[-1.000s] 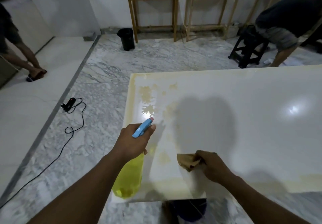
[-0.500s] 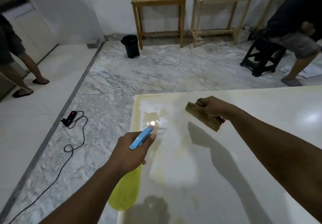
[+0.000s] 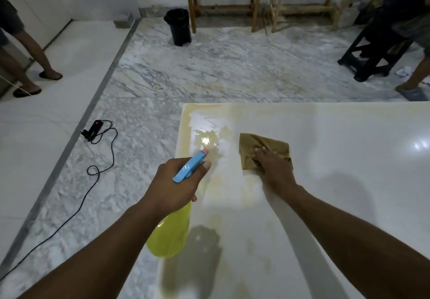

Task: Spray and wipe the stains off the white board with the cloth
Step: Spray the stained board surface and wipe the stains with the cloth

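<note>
The white board [image 3: 337, 182] fills the lower right, with yellowish stains and a wet glossy patch near its far left corner. My left hand [image 3: 179, 183] grips a spray bottle [image 3: 171, 236] with a yellow body and a blue trigger head, held over the board's left edge and pointing at the wet patch. My right hand [image 3: 273, 167] presses a brown cloth [image 3: 263, 148] flat on the board, just right of the wet patch, fingers spread on top of it.
A black cable with a lit adapter [image 3: 93, 129] lies on the marble floor to the left. A black bin [image 3: 178, 26] and wooden table legs [image 3: 256, 1] stand at the back. A black stool [image 3: 372, 50] and one person stand far right, another person's legs [image 3: 28, 50] far left.
My right hand has brought the cloth down from above the board onto its surface and now presses it flat. The view has tilted down. The left hand keeps the bottle aimed at the corner.
</note>
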A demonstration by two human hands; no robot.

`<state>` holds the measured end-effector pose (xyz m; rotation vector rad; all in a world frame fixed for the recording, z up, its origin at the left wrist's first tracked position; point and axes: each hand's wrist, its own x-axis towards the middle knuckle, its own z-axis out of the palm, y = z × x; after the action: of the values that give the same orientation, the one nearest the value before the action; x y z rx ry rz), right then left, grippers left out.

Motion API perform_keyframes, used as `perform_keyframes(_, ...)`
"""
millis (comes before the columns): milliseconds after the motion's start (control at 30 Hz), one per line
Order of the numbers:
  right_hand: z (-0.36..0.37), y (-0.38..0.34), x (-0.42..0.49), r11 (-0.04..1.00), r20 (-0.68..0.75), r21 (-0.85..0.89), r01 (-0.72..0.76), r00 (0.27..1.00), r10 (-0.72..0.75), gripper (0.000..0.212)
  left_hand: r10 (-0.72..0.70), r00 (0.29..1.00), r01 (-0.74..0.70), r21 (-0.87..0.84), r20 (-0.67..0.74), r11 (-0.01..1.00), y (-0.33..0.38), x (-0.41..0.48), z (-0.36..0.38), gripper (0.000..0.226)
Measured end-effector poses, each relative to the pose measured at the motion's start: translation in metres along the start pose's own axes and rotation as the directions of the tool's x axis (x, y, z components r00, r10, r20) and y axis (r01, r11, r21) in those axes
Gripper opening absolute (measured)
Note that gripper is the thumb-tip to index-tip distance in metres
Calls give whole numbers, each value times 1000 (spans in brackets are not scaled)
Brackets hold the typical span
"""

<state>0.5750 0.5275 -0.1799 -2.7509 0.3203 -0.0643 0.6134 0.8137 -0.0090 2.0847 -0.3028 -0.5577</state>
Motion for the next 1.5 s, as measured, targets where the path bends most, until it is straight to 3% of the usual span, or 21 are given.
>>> perform_keyframes(100, 14, -18, -78, 996, -155, 19, 84, 985, -81, 55, -4, 1000, 4, 15, 0, 1000, 4, -22, 3, 17)
perform_keyframes(167, 19, -33, -129, 997, -169, -1, 79, 983, -78, 59, 21, 1000, -20, 45, -10, 999, 4, -46, 5, 7)
perform_keyframes(333, 37, -77, -266, 995, -128, -83, 57, 990, -67, 63, 33, 999, -30, 102, -21, 994, -16, -135, 3, 34)
perform_keyframes(433, 32, -93, -313, 999, -16, -22, 40, 999, -40, 45, 21, 999, -18, 103, -26, 994, -25, -171, 1, 24)
perform_keyframes(533, -11, -104, -318, 961, 167, 249, -117, 983, 76, 38, 34, 999, -33, 41, -21, 999, -26, -202, -8, 7)
perform_keyframes(667, -61, -95, -273, 790, 440, 421, -445, 862, 251, 32, 75, 997, -74, 21, -28, 997, -17, -201, -20, 11)
perform_keyframes(733, -84, -91, -242, 676, 568, 487, -552, 789, 234, 38, 93, 995, -92, 34, -27, 995, -12, -185, -25, 12)
perform_keyframes(800, -104, -87, -201, 656, 638, 485, -578, 747, 186, 42, 101, 995, -99, 42, -24, 994, -7, -164, -30, 11)
perform_keyframes(900, -127, -82, -105, 726, 571, 475, -497, 802, 175, 44, 89, 995, -87, 56, -33, 995, -3, -115, -39, 18)
perform_keyframes(1000, -139, -84, -5, 835, 373, 401, -376, 900, 226, 38, 66, 997, -64, 58, -37, 996, -3, -70, -47, 15)
perform_keyframes(1100, -130, -90, 90, 935, 176, 285, -212, 970, 167, 24, 34, 997, -31, 43, -71, 999, -8, -32, -55, 12)
perform_keyframes(1200, -93, -85, 149, 972, 152, 157, -175, 977, 151, 48, 26, 995, -23, 41, -93, 999, -16, -7, -62, 12)
perform_keyframes(1300, -37, -85, 151, 978, 207, 88, -191, 964, 170, 36, 13, 996, -9, 52, -93, 999, -28, 6, -65, 14)
perform_keyframes(1367, -5, -88, 122, 990, 114, -124, -66, 990, 80, 35, -19, 996, 23, 47, -84, 999, -37, 7, -67, 12)
perform_keyframes(1500, 12, -93, 49, 997, 100, -75, -3, 995, 10, 33, -45, 996, 48, 33, -76, 998, -46, -3, -68, 10)
